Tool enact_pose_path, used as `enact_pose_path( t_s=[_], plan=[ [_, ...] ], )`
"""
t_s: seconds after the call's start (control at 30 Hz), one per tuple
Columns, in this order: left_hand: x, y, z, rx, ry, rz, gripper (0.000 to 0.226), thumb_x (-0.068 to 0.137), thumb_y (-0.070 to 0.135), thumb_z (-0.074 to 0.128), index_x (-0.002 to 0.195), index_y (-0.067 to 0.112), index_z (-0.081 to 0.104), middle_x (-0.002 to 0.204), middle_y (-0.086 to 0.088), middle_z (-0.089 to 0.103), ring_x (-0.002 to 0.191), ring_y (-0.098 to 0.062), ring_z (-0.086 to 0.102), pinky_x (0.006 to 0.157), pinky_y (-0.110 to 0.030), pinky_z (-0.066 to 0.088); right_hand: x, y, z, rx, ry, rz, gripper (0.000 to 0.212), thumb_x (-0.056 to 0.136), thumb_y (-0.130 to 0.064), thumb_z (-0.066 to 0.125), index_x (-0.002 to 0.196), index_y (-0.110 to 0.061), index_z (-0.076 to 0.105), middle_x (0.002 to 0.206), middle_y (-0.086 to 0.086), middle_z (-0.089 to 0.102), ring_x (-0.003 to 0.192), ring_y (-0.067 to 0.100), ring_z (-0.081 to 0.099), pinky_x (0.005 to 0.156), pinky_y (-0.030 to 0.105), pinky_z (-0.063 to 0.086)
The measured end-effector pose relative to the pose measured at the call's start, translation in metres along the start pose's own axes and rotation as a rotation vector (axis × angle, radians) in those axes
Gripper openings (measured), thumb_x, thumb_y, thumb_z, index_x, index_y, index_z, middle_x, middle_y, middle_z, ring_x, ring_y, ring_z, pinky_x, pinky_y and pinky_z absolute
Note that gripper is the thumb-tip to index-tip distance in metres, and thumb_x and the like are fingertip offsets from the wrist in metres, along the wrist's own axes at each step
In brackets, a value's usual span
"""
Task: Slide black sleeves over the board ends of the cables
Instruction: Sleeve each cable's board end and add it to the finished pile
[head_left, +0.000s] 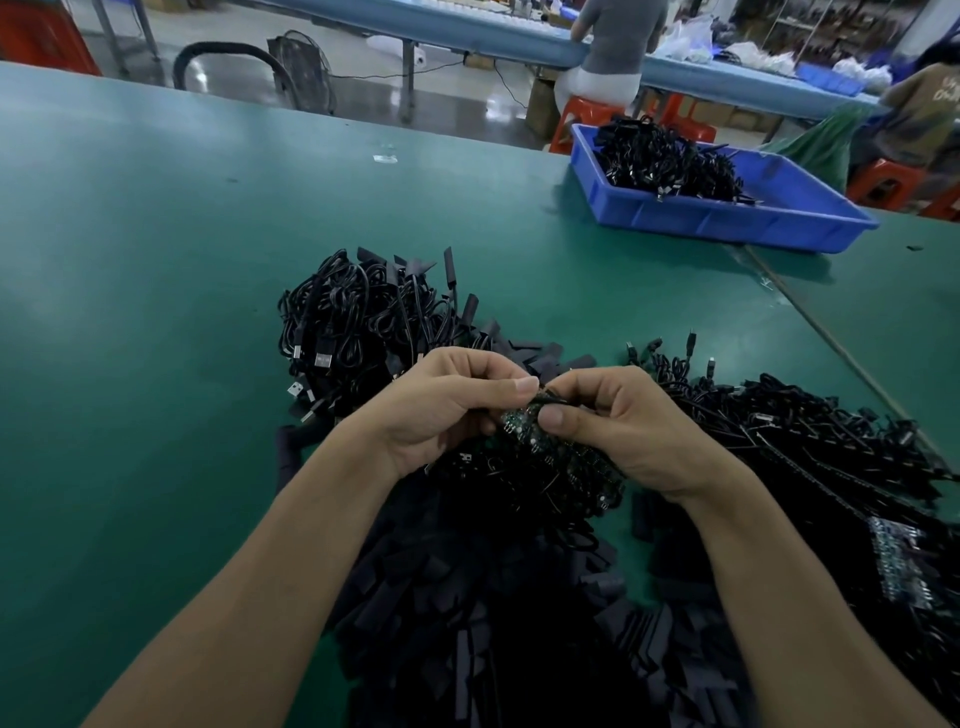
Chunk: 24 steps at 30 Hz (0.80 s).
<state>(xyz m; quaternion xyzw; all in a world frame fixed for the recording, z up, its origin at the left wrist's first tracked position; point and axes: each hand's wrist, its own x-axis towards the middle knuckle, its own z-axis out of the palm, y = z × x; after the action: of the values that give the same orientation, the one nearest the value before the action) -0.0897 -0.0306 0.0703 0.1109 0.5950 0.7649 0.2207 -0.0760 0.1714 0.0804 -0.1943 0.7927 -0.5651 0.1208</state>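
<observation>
My left hand (441, 405) and my right hand (618, 421) meet above the middle of the green table (156, 312). Between them is a small green circuit board (522, 423) on a black cable. My right thumb and fingers pinch the cable end at the board; my left fingers curl round the board's other side. A heap of loose black sleeves (493, 623) lies under my forearms. Cables with bare boards (810, 467) spread out at the right. A pile of sleeved cables with USB plugs (363, 322) sits beyond my left hand.
A blue plastic tray (727, 213) holding more black cables stands at the far right. A seam strip (831, 338) runs diagonally across the table at right. Past the table's far edge are red stools, another long bench and seated people.
</observation>
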Motion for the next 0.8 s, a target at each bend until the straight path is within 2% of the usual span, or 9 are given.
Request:
enact_pose_path(
  t_s=[0.03, 0.1, 0.23, 0.37, 0.43, 0.5, 0.63, 0.7, 0.8],
  plan=[
    [0.0, -0.001, 0.0, -0.029, -0.007, -0.011, 0.008, 0.067, 0.023, 0.076, 0.062, 0.018, 0.073, 0.06, 0.006, 0.062, 0.051, -0.001, 0.054, 0.046, -0.012, 0.043, 0.0, -0.001, 0.0, 0.0, -0.005, 0.0, 0.027, 0.077, -0.044, 0.075, 0.091, -0.021, 0.076, 0.083, -0.001, 0.069, 0.078, 0.018, 0.057, 0.077, 0.03, 0.047],
    [0.0, -0.003, 0.002, -0.114, -0.044, -0.031, 0.008, 0.072, 0.02, 0.077, 0.065, 0.018, 0.074, 0.061, 0.006, 0.063, 0.051, -0.001, 0.056, 0.047, -0.013, 0.046, -0.001, -0.003, 0.0, 0.046, -0.028, -0.013, 0.018, 0.079, -0.037, 0.075, 0.089, -0.023, 0.077, 0.084, -0.002, 0.071, 0.08, 0.015, 0.061, 0.078, 0.026, 0.048],
    [0.0, -0.003, 0.006, -0.21, -0.055, 0.03, 0.009, 0.075, 0.025, 0.079, 0.07, 0.019, 0.074, 0.068, 0.002, 0.067, 0.059, -0.008, 0.062, 0.061, -0.021, 0.054, -0.003, -0.01, 0.001, 0.054, 0.042, -0.071, 0.007, 0.08, -0.029, 0.077, 0.084, -0.024, 0.078, 0.081, -0.005, 0.073, 0.075, 0.006, 0.064, 0.072, 0.016, 0.049],
    [-0.002, -0.001, 0.011, -0.201, 0.043, 0.132, 0.009, 0.074, 0.031, 0.079, 0.073, 0.024, 0.074, 0.07, 0.007, 0.065, 0.065, -0.006, 0.061, 0.068, -0.023, 0.055, -0.006, -0.014, -0.002, -0.139, 0.173, -0.058, 0.013, 0.082, -0.03, 0.075, 0.088, -0.019, 0.073, 0.075, -0.001, 0.068, 0.067, 0.003, 0.056, 0.066, 0.016, 0.045],
    [-0.003, -0.001, 0.016, -0.162, 0.094, 0.216, 0.007, 0.079, 0.029, 0.078, 0.074, 0.026, 0.074, 0.071, 0.007, 0.066, 0.068, -0.006, 0.063, 0.069, -0.025, 0.057, -0.008, -0.014, -0.005, -0.294, 0.269, -0.029, 0.007, 0.086, -0.027, 0.076, 0.088, -0.027, 0.07, 0.078, -0.005, 0.066, 0.066, 0.0, 0.054, 0.067, 0.013, 0.042],
    [-0.004, 0.001, 0.019, -0.163, 0.163, 0.328, 0.004, 0.08, 0.027, 0.073, 0.076, 0.027, 0.073, 0.077, 0.003, 0.071, 0.072, -0.011, 0.068, 0.07, -0.027, 0.06, -0.012, -0.013, -0.007, -0.43, 0.377, -0.009, 0.016, 0.088, -0.026, 0.076, 0.09, -0.038, 0.066, 0.089, -0.012, 0.064, 0.072, -0.003, 0.058, 0.068, 0.007, 0.041],
    [-0.006, 0.011, 0.019, -0.232, 0.231, 0.501, 0.004, 0.089, 0.027, 0.067, 0.086, 0.025, 0.067, 0.094, -0.007, 0.075, 0.083, -0.024, 0.072, 0.076, -0.036, 0.059, -0.027, -0.013, -0.013, -0.467, 0.443, 0.054, 0.022, 0.09, -0.031, 0.072, 0.099, -0.049, 0.064, 0.094, -0.015, 0.063, 0.073, -0.002, 0.063, 0.067, 0.012, 0.043],
    [-0.007, 0.016, 0.018, -0.23, 0.253, 0.562, 0.012, 0.095, 0.021, 0.06, 0.086, 0.027, 0.065, 0.094, -0.006, 0.075, 0.086, -0.023, 0.071, 0.08, -0.038, 0.057, -0.032, -0.015, -0.016, -0.469, 0.434, 0.075, 0.018, 0.091, -0.03, 0.071, 0.097, -0.046, 0.068, 0.087, -0.014, 0.064, 0.069, -0.002, 0.059, 0.068, 0.018, 0.044],
    [-0.011, 0.025, 0.016, -0.094, 0.334, 0.689, 0.008, 0.101, 0.02, 0.05, 0.095, 0.024, 0.054, 0.089, 0.0, 0.076, 0.088, -0.019, 0.069, 0.081, -0.032, 0.052, -0.034, -0.02, -0.023, -0.513, 0.385, 0.151, 0.013, 0.09, -0.026, 0.071, 0.091, -0.039, 0.072, 0.079, -0.006, 0.063, 0.062, -0.001, 0.054, 0.067, 0.021, 0.048]
  ],
)
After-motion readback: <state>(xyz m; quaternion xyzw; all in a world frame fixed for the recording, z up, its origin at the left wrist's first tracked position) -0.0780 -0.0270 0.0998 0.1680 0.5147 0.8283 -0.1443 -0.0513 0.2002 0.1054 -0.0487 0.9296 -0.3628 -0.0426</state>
